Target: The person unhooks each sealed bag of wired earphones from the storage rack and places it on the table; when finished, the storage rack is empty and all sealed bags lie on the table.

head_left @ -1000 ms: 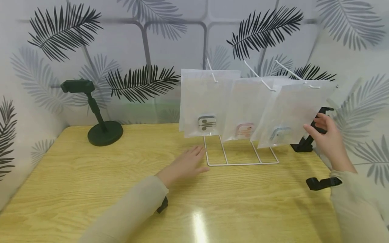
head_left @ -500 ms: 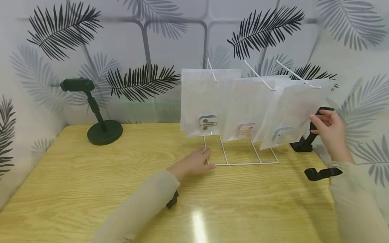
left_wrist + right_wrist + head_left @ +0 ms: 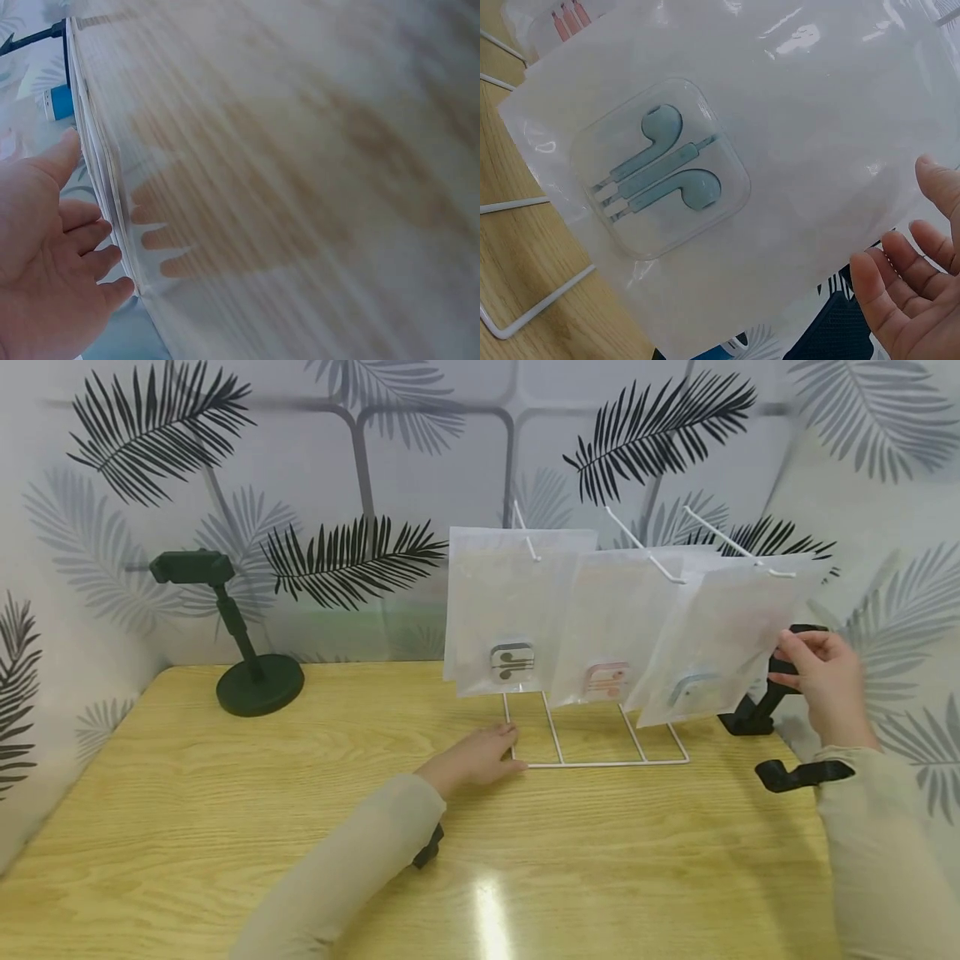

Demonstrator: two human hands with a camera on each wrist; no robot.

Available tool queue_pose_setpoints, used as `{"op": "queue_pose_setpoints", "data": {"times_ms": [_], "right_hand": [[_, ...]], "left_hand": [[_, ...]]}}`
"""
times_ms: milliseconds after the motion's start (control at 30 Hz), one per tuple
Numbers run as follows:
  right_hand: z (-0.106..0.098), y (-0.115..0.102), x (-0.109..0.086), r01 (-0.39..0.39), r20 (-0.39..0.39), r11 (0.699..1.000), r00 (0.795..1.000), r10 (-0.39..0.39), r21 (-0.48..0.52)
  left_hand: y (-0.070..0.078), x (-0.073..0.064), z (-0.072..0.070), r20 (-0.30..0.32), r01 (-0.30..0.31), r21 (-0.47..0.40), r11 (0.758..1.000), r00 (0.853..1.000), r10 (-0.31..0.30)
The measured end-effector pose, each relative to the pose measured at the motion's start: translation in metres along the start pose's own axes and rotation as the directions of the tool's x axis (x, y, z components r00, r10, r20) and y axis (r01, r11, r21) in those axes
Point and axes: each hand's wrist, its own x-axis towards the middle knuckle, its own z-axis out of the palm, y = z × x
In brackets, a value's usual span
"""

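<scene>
A white wire rack (image 3: pixel 607 765) stands on the wooden table, with three groups of translucent bags hanging from its prongs. Through the bags show cased earphones: a dark pair (image 3: pixel 512 663), a pink pair (image 3: pixel 607 682) and a pale blue pair (image 3: pixel 660 161). My left hand (image 3: pixel 480 756) rests at the rack's front left corner, fingers over the side wire, thumb near the front wire. In the left wrist view its fingers (image 3: pixel 90 240) are spread and slightly bent. At the right edge of the rightmost bag (image 3: pixel 731 635), my right hand (image 3: pixel 825 677) touches with its thumb; thumb and fingers stand apart.
A dark green phone stand (image 3: pixel 258 685) is at the back left of the table (image 3: pixel 225 827). Behind the right bags stands a black stand (image 3: pixel 750 718), close to the right hand. Leaf-patterned cloth (image 3: pixel 420 460) encloses the back and sides.
My left hand has moved right onto the rack's corner. My right hand has shifted right and up along the bag's edge. The rightmost bag swayed slightly.
</scene>
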Motion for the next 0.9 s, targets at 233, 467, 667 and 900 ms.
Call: {"op": "queue_pose_setpoints", "data": {"times_ms": [233, 467, 667, 900], "right_hand": [[-0.002, -0.002, 0.003, -0.008, -0.005, 1.000, 1.000, 0.008, 0.002], [-0.033, 0.043, 0.049, 0.011, 0.003, 0.997, 1.000, -0.011, 0.077], [-0.084, 0.116, 0.120, 0.048, 0.090, 0.985, 0.994, -0.063, 0.165], [-0.080, 0.104, 0.110, 0.041, 0.168, 0.956, 0.981, -0.093, 0.292]], "left_hand": [[0.002, 0.001, -0.004, 0.007, 0.007, -0.001, 1.000, 1.000, -0.007], [-0.001, 0.004, -0.001, -0.014, 0.030, 0.032, 0.999, 0.999, -0.030], [-0.004, 0.006, 0.002, -0.030, 0.047, 0.052, 0.998, 0.999, -0.046], [-0.005, 0.007, 0.002, -0.044, 0.047, 0.064, 0.997, 0.998, -0.044]]}}
